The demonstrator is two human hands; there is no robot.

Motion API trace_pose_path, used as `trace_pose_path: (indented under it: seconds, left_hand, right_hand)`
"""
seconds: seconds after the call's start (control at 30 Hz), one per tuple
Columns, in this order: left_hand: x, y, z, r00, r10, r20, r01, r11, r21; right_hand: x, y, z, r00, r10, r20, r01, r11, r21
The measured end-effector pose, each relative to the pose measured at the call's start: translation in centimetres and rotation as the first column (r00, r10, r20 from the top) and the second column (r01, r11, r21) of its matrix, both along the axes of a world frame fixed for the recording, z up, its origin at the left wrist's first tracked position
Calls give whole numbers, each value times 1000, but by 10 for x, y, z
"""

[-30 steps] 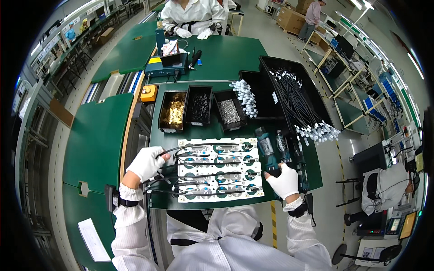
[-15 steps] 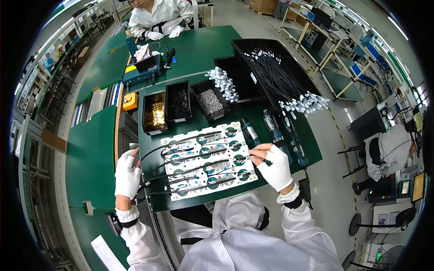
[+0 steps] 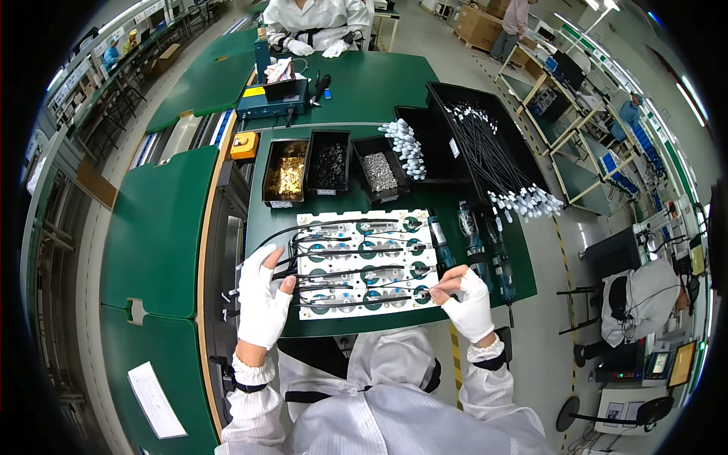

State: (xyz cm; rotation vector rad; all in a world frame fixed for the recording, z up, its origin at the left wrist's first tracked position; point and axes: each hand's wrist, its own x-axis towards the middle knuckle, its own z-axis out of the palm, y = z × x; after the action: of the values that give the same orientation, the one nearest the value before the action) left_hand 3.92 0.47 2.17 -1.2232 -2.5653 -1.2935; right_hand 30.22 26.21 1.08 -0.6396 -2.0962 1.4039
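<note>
A white fixture plate with round green-and-clear stations lies on the green bench in front of me. Black cables run across it in rows, their ends reaching out past its left edge. My left hand, in a white fingerless glove, is at that edge beside the cable bundle, thumb and forefinger apart. At the plate's lower right corner, my right hand has thumb and fingertips pinched together; whatever is between them is too small to make out.
Behind the plate stand black bins of gold parts, black parts and silver parts. A large bin holds white-tipped black cables. Several electric screwdrivers lie right of the plate. Across the bench, another person's gloved hands rest.
My left hand has moved right, up to the plate's left edge, its fingers spreading. My right hand has shifted down along the plate's right side to the lower corner. The view has turned slightly.
</note>
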Motion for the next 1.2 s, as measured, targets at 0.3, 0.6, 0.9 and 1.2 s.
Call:
trace_pose_path:
  seconds: [0.3,0.6,0.9,1.2]
  left_hand:
    - [-49,74,-15,851,-252,461,182,964,192]
    - [-48,91,-83,646,-505,573,-44,725,688]
    - [-49,67,-52,110,-266,958,-376,881,288]
    - [-48,77,-36,279,14,960,-293,954,71]
  right_hand:
    - [47,-6,-98,989,-133,-68,136,989,53]
    - [-40,-77,-120,934,-355,-48,359,925,125]
    - [-30,-58,23,880,-237,411,152,961,229]
    - [-129,3,39,748,-431,504,131,841,525]
